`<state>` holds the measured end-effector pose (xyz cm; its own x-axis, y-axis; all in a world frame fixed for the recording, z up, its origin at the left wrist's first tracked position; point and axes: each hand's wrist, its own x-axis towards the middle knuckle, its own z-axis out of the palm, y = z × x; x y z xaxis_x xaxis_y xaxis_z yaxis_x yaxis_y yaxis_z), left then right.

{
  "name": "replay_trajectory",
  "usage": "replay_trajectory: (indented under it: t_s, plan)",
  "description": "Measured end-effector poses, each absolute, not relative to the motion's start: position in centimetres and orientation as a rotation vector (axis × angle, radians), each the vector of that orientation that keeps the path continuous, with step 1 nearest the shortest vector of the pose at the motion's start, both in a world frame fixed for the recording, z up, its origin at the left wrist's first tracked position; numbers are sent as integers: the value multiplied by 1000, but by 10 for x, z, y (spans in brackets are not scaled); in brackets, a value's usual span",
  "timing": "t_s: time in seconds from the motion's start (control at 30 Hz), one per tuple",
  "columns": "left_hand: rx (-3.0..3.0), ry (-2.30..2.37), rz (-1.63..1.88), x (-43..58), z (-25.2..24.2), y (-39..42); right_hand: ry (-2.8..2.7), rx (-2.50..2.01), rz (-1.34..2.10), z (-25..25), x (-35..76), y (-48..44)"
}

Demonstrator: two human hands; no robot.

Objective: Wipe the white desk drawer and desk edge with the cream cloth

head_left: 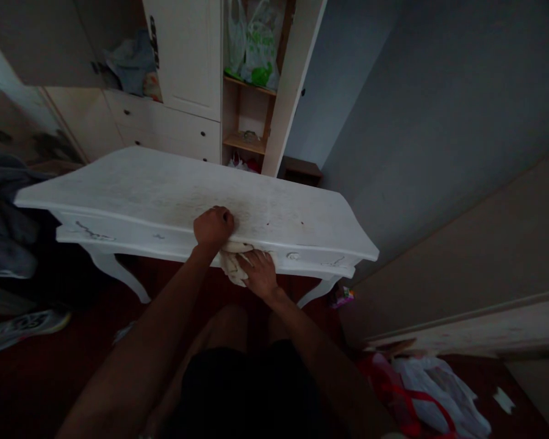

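A white table (183,177) with curved legs stands in front of me, its top smeared with dark marks near the middle. My left hand (214,225) is curled into a fist at the top's front edge, with a small dark gap between its fingers and nothing visible in it. Just below and to the right, my right hand (257,272) presses a cream cloth (232,262) against the table's front panel. Part of the cloth is hidden under its fingers. A round white knob (293,256) is on the front panel to the right of that hand.
Behind the table is a white wardrobe (187,61) with open doors and plastic bags (260,46) on a shelf. Clothes (4,225) are piled at left, above a shoe (25,326). More bags (439,390) lie on the floor at lower right, near the wall.
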<state>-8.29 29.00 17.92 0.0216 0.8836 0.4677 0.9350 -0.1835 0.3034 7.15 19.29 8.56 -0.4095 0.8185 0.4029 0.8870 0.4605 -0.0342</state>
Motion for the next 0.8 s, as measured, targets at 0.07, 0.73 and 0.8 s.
replay_trajectory:
  t_s: [0.07, 0.73, 0.8]
  plan:
    - [-2173, -1954, -873, -83, 179, 290, -2351, -1464, -249, 80, 78, 189]
    - [-2162, -2009, -884, -80, 183, 288, -2030, -1878, -536, 86, 281, 114]
    - [-2167, -2024, -889, -80, 184, 287, -1907, -1878, -593, 89, 296, 110]
